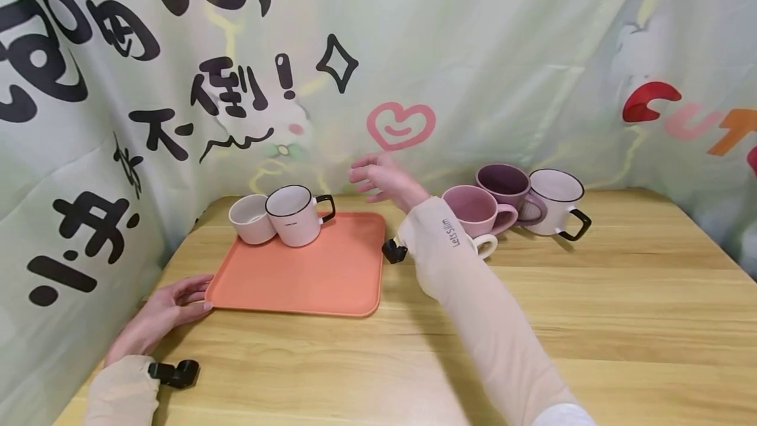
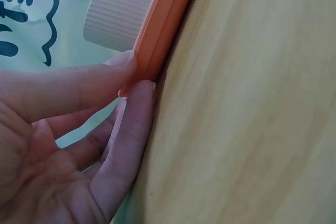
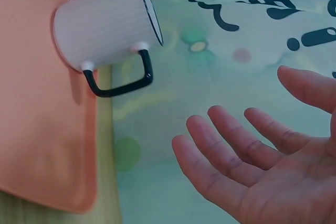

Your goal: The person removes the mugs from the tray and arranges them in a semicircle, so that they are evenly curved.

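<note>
At the near left corner of the orange tray (image 1: 307, 281), my left hand (image 1: 168, 307) pinches the rim between thumb and fingers, as the left wrist view shows too. My right hand (image 1: 384, 179) is raised past the tray's far right corner, fingers spread and holding nothing. Nearest to it on the tray stands a white mug (image 1: 294, 219) with a dark rim and black handle, upright. In the right wrist view that mug (image 3: 100, 30) is apart from the fingertips. A small ribbed white cup (image 1: 251, 219) stands beside it at the tray's far left.
Right of the tray stand a pink mug (image 1: 471, 210), a purple mug (image 1: 503, 179) and another white mug (image 1: 552, 199) with a black handle. A cup with a cream handle (image 1: 487, 246) is mostly hidden by my right sleeve. A printed curtain (image 1: 497, 71) hangs behind the wooden table (image 1: 639, 321).
</note>
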Tool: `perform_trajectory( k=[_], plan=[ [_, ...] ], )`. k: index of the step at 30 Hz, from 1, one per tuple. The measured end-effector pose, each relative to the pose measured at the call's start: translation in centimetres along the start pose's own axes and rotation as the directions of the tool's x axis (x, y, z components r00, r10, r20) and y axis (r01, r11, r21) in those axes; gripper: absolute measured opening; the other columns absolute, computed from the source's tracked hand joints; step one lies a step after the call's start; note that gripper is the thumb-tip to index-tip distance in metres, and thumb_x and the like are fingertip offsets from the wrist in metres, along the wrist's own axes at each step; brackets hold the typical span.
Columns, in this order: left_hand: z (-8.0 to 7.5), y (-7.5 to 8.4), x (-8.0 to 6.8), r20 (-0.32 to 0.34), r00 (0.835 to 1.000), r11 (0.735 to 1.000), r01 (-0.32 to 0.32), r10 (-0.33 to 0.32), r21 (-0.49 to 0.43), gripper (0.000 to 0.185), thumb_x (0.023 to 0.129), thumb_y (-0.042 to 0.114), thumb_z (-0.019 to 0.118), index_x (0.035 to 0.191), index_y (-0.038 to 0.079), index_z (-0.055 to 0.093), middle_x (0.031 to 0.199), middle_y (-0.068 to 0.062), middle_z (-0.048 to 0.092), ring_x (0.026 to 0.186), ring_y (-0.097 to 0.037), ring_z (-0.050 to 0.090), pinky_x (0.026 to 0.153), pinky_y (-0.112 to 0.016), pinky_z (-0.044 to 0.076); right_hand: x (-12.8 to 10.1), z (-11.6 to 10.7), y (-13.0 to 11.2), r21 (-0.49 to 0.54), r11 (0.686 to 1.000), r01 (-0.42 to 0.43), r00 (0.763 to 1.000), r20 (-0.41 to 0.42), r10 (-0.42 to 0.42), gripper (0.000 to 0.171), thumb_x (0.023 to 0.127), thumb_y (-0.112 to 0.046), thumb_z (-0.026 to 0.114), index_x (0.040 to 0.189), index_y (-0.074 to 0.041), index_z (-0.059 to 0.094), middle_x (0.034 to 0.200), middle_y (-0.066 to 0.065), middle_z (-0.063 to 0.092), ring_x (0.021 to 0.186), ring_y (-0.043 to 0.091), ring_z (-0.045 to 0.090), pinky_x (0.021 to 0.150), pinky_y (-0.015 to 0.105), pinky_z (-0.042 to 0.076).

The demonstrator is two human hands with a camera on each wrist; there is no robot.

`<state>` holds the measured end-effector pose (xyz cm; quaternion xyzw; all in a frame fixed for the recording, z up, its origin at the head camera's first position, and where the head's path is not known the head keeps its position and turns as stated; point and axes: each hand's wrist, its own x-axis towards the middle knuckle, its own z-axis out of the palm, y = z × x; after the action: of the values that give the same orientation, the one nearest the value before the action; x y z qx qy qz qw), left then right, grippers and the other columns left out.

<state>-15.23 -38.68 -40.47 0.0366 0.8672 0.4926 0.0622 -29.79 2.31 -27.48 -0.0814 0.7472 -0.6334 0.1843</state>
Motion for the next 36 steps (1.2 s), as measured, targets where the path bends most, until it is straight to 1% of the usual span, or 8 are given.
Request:
perform_trajectory(
  k=[7, 13, 20, 22, 24, 29, 32, 36],
  plan=[
    [0.0, -0.1, 0.1, 0.003, 1.000, 1.000, 0.007, -0.007, -0.003, 0.065, 0.095, 0.005, 0.071, 0.145, -0.019, 0.037, 0.137, -0.037, 0.050, 0.101, 0.004, 0.060, 0.082, -0.018, 0.053, 0.6, 1.2, 1.0, 0.014, 1.000, 0.000, 1.000, 0.012, 0.000, 0.047, 0.100, -0.010, 0.062, 0.145, 0.000, 0.048, 0.139, 0.022, 0.057, 0.127, 0.038, 0.053, 0.103, 0.050, 0.048],
    [0.0, 0.0, 0.1, 0.006, 1.000, 1.000, 0.017, -0.017, -0.004, 0.064, 0.095, 0.003, 0.070, 0.145, -0.019, 0.036, 0.138, -0.039, 0.048, 0.102, 0.000, 0.062, 0.081, -0.018, 0.052, 0.9, 2.4, 1.9, 0.071, 0.997, -0.012, 1.000, 0.009, 0.012, 0.046, 0.098, -0.004, 0.062, 0.143, -0.002, 0.050, 0.137, 0.021, 0.057, 0.128, 0.038, 0.053, 0.102, 0.051, 0.048],
    [0.1, 0.0, 0.0, 0.011, 1.000, 1.000, 0.011, -0.011, -0.014, 0.065, 0.095, 0.001, 0.069, 0.145, -0.020, 0.034, 0.139, -0.040, 0.047, 0.101, 0.002, 0.061, 0.082, -0.018, 0.053, 1.9, 3.7, 3.3, 0.128, 0.992, 0.017, 1.000, 0.019, -0.020, 0.051, 0.098, 0.004, 0.060, 0.146, 0.002, 0.045, 0.145, 0.025, 0.050, 0.128, 0.037, 0.053, 0.104, 0.051, 0.046],
    [0.1, 0.0, 0.0, 0.012, 1.000, 1.000, 0.010, -0.010, -0.015, 0.066, 0.095, 0.002, 0.069, 0.146, -0.020, 0.033, 0.139, -0.040, 0.047, 0.101, 0.003, 0.061, 0.082, -0.018, 0.053, 2.1, 4.0, 3.6, 0.140, 0.990, 0.033, 0.999, 0.007, -0.034, 0.053, 0.097, 0.005, 0.060, 0.148, 0.003, 0.044, 0.146, 0.024, 0.050, 0.128, 0.035, 0.053, 0.105, 0.051, 0.045],
    [0.1, 0.1, 0.0, 0.008, 1.000, 1.000, 0.013, -0.013, -0.013, 0.066, 0.095, 0.003, 0.070, 0.146, -0.019, 0.034, 0.139, -0.039, 0.047, 0.101, 0.005, 0.060, 0.082, -0.018, 0.053, 2.4, 4.4, 3.8, 0.143, 0.988, 0.060, 0.998, -0.024, -0.057, 0.054, 0.097, 0.004, 0.061, 0.148, 0.002, 0.044, 0.146, 0.023, 0.050, 0.128, 0.033, 0.054, 0.106, 0.049, 0.045],
    [0.0, 0.2, 0.0, -0.002, 1.000, 1.000, 0.009, -0.009, -0.006, 0.066, 0.095, 0.005, 0.071, 0.146, -0.018, 0.035, 0.138, -0.039, 0.048, 0.100, 0.007, 0.059, 0.082, -0.017, 0.053, 2.6, 5.3, 3.9, 0.139, 0.982, 0.131, 0.989, -0.088, -0.120, 0.055, 0.095, 0.004, 0.061, 0.148, 0.002, 0.046, 0.148, 0.021, 0.050, 0.131, 0.033, 0.052, 0.108, 0.049, 0.043],
    [0.0, 0.2, 0.0, 0.001, 1.000, 1.000, 0.001, -0.001, -0.011, 0.066, 0.095, 0.004, 0.071, 0.145, -0.019, 0.035, 0.138, -0.040, 0.048, 0.100, 0.007, 0.059, 0.083, -0.017, 0.053, 2.7, 5.7, 4.1, 0.136, 0.981, 0.135, 0.989, -0.086, -0.124, 0.056, 0.094, 0.003, 0.063, 0.148, 0.002, 0.046, 0.149, 0.021, 0.049, 0.135, 0.033, 0.048, 0.108, 0.050, 0.043],
    [0.1, 0.2, 0.0, 0.005, 1.000, 1.000, 0.018, -0.018, -0.016, 0.067, 0.095, 0.005, 0.071, 0.146, -0.019, 0.034, 0.139, -0.040, 0.047, 0.100, 0.007, 0.059, 0.083, -0.018, 0.053, 3.0, 6.2, 4.8, 0.132, 0.984, 0.121, 0.991, -0.072, -0.112, 0.060, 0.093, 0.004, 0.065, 0.149, 0.003, 0.044, 0.150, 0.021, 0.047, 0.138, 0.033, 0.044, 0.109, 0.050, 0.041]
  ],
)
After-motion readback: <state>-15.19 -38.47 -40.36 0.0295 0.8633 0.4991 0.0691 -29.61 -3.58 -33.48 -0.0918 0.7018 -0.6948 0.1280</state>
